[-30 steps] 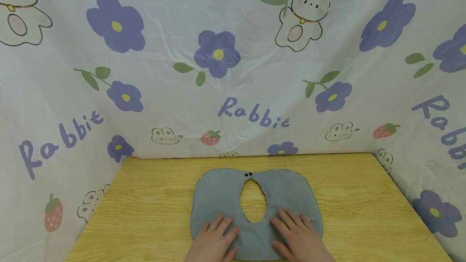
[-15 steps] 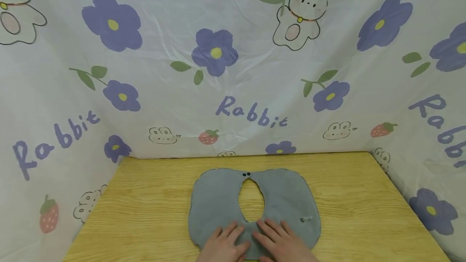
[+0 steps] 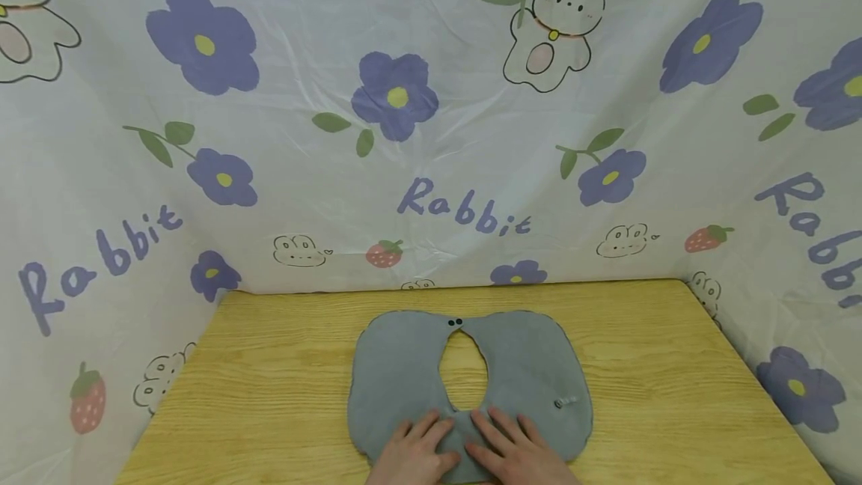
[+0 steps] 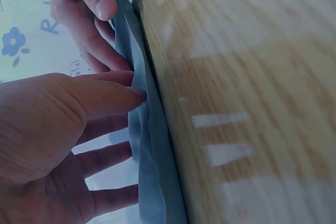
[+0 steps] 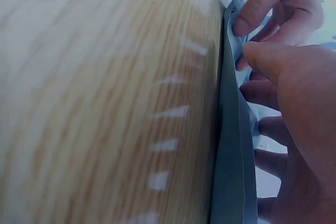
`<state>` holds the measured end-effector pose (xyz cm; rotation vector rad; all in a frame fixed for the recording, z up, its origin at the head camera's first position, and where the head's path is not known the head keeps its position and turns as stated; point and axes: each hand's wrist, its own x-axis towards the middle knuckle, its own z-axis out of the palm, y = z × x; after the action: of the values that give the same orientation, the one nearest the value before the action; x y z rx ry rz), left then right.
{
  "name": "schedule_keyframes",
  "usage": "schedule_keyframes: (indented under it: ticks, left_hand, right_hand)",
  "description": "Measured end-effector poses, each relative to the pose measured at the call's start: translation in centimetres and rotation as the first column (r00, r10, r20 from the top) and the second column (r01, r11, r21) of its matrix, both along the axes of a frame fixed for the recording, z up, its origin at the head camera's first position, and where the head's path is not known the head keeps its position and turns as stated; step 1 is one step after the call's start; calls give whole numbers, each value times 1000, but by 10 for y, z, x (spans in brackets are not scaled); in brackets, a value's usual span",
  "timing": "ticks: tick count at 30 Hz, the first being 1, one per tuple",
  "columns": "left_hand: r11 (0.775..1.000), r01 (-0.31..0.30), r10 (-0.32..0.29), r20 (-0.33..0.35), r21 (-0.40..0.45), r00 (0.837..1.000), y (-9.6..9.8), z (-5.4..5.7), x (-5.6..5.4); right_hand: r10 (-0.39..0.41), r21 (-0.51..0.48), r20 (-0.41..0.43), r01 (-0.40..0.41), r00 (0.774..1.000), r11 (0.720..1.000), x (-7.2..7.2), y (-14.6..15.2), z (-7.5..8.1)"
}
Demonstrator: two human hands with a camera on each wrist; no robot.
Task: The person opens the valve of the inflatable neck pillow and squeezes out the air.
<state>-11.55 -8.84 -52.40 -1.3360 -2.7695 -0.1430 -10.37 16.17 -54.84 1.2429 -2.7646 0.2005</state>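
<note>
A flat grey U-shaped neck pillow (image 3: 397, 369) lies on the table, its two ends meeting at the back around a teardrop opening. Two small black snap buttons (image 3: 455, 322) sit where those ends meet. On its right half a small clear valve (image 3: 564, 402) shows. My left hand (image 3: 414, 449) rests on the pillow's near middle part with fingers spread. Close to its right, my right hand (image 3: 517, 449) rests there too, fingers straight and apart. Both wrist views show fingertips touching the pillow's upper side, with its thin seamed edge (image 5: 231, 145) low against the wood.
The pillow lies on a wood-grain table (image 3: 673, 380). A white cloth (image 3: 303, 193) printed with rabbits, purple flowers and strawberries hangs behind the table and along both sides.
Both hands have slid inward over the pillow and now lie nearer each other below the opening. The valve, covered by my right hand a second ago, is uncovered.
</note>
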Motion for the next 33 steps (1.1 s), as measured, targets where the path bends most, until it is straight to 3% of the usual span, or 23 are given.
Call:
schedule_keyframes:
  ticks: [6, 11, 16, 20, 25, 29, 33]
  left_hand:
    - [1000, -15, 16, 11, -16, 1000, -1, 1, -2]
    - [995, -51, 53, -30, 83, 998, -4, 8, -12]
    - [969, -182, 196, -70, 169, 978, -10, 21, -37]
    - [936, -292, 299, -3, 199, 954, -18, 30, -64]
    - [901, -376, 366, 84, 218, 927, -26, 31, -95]
    - [893, -412, 400, 99, 181, 911, -28, 31, -106]
    - [900, -419, 408, 106, 120, 907, -27, 30, -112]
  right_hand:
    - [5, -25, 77, -3, 997, 1000, -4, -1, 6]
    - [9, -137, 133, 9, 991, 990, -16, 6, 24]
    - [-109, -180, 149, 135, 983, 974, -45, 21, 41]
    - [-215, -215, 128, 239, 968, 947, -74, 32, 47]
    - [-318, -202, 71, 326, 945, 923, -102, 37, 45]
    - [-357, -145, 70, 364, 931, 920, -112, 35, 38]
    - [-375, -71, 31, 376, 927, 924, -118, 31, 32]
